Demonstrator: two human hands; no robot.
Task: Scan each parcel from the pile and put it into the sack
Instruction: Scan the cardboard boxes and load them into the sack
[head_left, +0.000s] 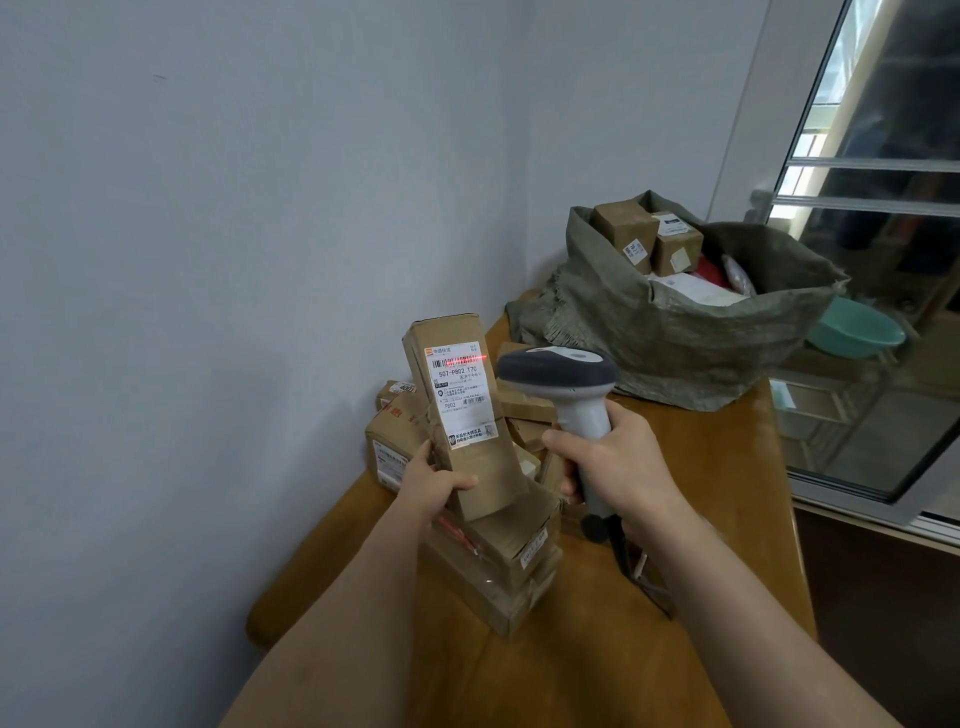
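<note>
While the left hand (434, 488) grips a tall brown parcel (462, 410) by its lower end, fingers and thumb curled round it, the rest of the box stands nearly upright above the grip, label facing near. Just right of it, the right hand (618, 467) is wrapped tight round the handle of a grey scanner (563, 379), whose red line falls across the label's top barcode. Below lies the pile (493, 551) on the wooden table (597, 649); the green sack (675, 332), holding boxes, sits far right.
</note>
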